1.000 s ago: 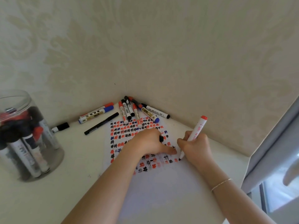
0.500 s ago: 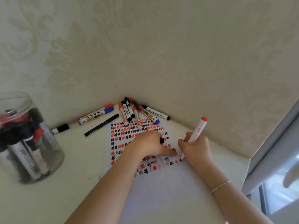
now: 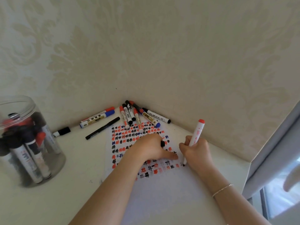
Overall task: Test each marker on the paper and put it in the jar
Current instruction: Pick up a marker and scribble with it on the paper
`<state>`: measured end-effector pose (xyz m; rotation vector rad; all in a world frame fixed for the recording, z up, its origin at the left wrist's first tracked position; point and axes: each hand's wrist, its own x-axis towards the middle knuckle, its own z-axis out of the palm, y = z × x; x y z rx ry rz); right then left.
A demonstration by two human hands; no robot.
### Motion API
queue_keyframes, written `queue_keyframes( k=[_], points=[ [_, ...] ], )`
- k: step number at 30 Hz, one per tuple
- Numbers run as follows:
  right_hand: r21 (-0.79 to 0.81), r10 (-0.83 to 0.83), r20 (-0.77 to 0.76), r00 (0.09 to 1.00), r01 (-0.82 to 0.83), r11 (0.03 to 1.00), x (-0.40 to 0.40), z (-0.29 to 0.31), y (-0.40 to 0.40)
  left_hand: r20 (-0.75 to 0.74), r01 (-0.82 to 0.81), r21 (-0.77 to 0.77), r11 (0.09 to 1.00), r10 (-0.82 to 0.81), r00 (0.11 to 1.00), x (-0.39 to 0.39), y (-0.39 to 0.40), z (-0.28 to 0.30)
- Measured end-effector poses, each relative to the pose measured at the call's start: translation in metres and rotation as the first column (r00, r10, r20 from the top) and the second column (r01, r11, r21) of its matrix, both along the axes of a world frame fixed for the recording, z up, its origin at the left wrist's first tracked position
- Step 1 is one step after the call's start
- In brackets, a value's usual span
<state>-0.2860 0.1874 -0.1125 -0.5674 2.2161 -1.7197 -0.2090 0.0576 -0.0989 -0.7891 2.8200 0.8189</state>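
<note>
Marker (image 3: 196, 133) clamped in right grip (image 3: 197, 151), tip on paper (image 3: 162, 197), left grip (image 3: 151, 147) curled round black cap (image 3: 162, 143) (thumb pressing paper)

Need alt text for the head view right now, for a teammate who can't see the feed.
A right hand holds a white marker tip-down on a sheet of paper covered in red, black and blue test marks, while the left hand pins the sheet and grips a black cap. More markers lie in the corner; a clear jar holds others.
</note>
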Motion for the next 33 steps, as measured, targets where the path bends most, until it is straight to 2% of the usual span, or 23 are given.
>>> queue_keyframes(
  k=[2, 4, 8, 11, 15, 21, 25, 30, 32, 33],
  points=[
    [-0.112, -0.047, 0.111, 0.993, 0.059, 0.992, -0.006, 0.004, 0.003, -0.016, 0.035, -0.015, 0.999, -0.035, 0.999, 0.003, 0.001, 0.001],
    [-0.261, -0.026, 0.237, 0.971, 0.089, 0.961, -0.01, 0.012, 0.006, -0.063, 0.071, 0.039, 0.997, -0.068, 0.996, 0.008, -0.001, 0.004],
    [-0.506, 0.245, 0.305, 0.92, -0.062, 0.861, -0.005, 0.049, -0.004, -0.262, 0.083, 0.272, 0.959, -0.009, 0.965, 0.025, -0.01, 0.013],
    [-0.607, 0.382, 0.319, 0.867, -0.123, 0.785, 0.004, 0.074, -0.02, -0.429, 0.173, 0.296, 0.939, -0.03, 0.903, 0.04, -0.013, 0.025],
    [-0.583, 0.323, 0.265, 0.909, -0.116, 0.804, 0.018, 0.09, -0.037, -0.605, 0.232, 0.291, 0.928, -0.009, 0.796, 0.054, -0.015, 0.044],
    [-0.476, 0.319, 0.135, 0.938, -0.221, 0.851, 0.035, 0.096, -0.054, -0.645, 0.222, 0.306, 0.926, 0.03, 0.764, 0.067, -0.02, 0.057],
    [-0.309, 0.397, 0.127, 0.909, -0.344, 0.887, 0.043, 0.098, -0.065, -0.635, 0.208, 0.235, 0.949, -0.012, 0.772, 0.076, -0.023, 0.063],
    [-0.284, 0.547, 0.135, 0.826, -0.496, 0.82, 0.056, 0.112, -0.081, -0.696, 0.177, 0.334, 0.926, 0.116, 0.709, 0.094, -0.025, 0.081],
    [-0.376, 0.515, 0.212, 0.831, -0.417, 0.827, 0.056, 0.126, -0.086, -0.69, 0.139, 0.327, 0.935, 0.136, 0.711, 0.106, -0.032, 0.091],
    [-0.426, 0.446, 0.212, 0.87, -0.328, 0.843, 0.053, 0.134, -0.088, -0.682, 0.107, 0.321, 0.941, 0.152, 0.715, 0.113, -0.038, 0.097]
  ],
)
